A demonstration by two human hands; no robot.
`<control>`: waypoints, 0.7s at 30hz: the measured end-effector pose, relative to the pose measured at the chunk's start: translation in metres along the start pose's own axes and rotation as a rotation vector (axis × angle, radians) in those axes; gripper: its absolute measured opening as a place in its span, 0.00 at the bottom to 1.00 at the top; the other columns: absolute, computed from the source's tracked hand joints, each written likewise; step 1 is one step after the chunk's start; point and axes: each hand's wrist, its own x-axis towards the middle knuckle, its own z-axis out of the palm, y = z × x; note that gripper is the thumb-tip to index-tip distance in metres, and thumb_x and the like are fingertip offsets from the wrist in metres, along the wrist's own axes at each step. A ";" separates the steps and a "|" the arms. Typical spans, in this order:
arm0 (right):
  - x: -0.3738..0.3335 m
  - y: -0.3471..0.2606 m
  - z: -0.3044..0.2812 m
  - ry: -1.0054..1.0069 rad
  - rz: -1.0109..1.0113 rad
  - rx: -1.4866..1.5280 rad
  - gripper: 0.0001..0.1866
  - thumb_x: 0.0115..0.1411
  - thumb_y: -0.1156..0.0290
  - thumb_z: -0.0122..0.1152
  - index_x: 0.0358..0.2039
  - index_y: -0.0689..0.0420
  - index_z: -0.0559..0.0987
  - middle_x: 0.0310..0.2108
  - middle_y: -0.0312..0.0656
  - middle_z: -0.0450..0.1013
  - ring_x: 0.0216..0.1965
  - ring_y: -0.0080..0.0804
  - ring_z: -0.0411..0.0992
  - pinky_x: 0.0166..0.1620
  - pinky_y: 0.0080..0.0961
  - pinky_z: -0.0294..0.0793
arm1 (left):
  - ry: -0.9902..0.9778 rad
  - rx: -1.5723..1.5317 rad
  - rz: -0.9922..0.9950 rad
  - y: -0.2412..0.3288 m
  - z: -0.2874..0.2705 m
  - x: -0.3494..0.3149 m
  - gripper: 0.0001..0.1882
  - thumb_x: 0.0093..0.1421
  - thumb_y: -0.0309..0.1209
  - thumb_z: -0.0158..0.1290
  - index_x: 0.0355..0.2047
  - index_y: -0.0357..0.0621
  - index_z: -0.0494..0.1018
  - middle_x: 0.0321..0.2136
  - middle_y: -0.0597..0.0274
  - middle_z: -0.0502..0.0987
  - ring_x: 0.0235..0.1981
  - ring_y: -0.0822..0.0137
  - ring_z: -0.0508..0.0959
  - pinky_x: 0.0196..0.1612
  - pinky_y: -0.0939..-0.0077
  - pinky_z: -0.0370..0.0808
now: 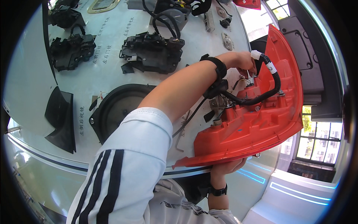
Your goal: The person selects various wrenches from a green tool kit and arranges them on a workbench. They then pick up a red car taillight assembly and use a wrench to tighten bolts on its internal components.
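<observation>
A red car tail light (242,132), its back side facing up, stands tilted at the right edge of the white table. From below, my right hand (228,167) grips its near edge, with the fingers partly hidden beneath it. My left arm reaches across the table, and my left hand (244,62) is bent down behind the lamp with its fingers closed in a pinch. Thin loose wires (244,79) and a small white piece are at those fingertips; exactly what they hold is hidden. A black sleeved wiring harness (274,84) with white tape loops over the lamp's back.
A round black speaker (123,108) lies under my left forearm. Further left are a black mirror-corner trim (61,119) and black door lock units (153,52). A hex key (179,145) lies near the table's front edge. A dark panel (309,56) stands beyond the lamp.
</observation>
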 end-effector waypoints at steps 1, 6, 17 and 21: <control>0.001 0.000 0.002 -0.005 0.016 0.047 0.23 0.67 0.62 0.34 0.56 0.65 0.61 0.54 0.49 0.58 0.55 0.43 0.61 0.56 0.37 0.64 | 0.035 -0.004 0.005 -0.002 0.000 0.002 0.06 0.57 0.25 0.52 0.34 0.40 0.77 0.26 0.61 0.80 0.24 0.65 0.81 0.25 0.77 0.77; 0.002 -0.001 0.001 -0.011 -0.028 0.055 0.22 0.67 0.66 0.37 0.57 0.64 0.61 0.55 0.50 0.57 0.55 0.44 0.60 0.56 0.38 0.64 | 0.021 0.206 -0.008 0.000 0.001 0.007 0.12 0.61 0.36 0.47 0.35 0.43 0.75 0.25 0.62 0.79 0.25 0.67 0.80 0.30 0.76 0.77; -0.004 0.015 -0.003 -0.007 -0.109 -0.067 0.21 0.65 0.68 0.42 0.57 0.62 0.62 0.55 0.50 0.57 0.55 0.46 0.60 0.55 0.38 0.64 | 0.168 0.467 0.037 0.012 0.018 -0.009 0.18 0.61 0.41 0.47 0.30 0.37 0.77 0.24 0.59 0.79 0.22 0.63 0.80 0.29 0.71 0.78; -0.005 0.012 -0.002 -0.009 -0.058 0.012 0.21 0.65 0.68 0.43 0.57 0.62 0.62 0.55 0.50 0.57 0.55 0.46 0.60 0.55 0.38 0.64 | 0.071 0.388 0.054 0.006 0.012 -0.005 0.17 0.61 0.42 0.45 0.33 0.40 0.75 0.25 0.61 0.78 0.23 0.65 0.79 0.29 0.73 0.77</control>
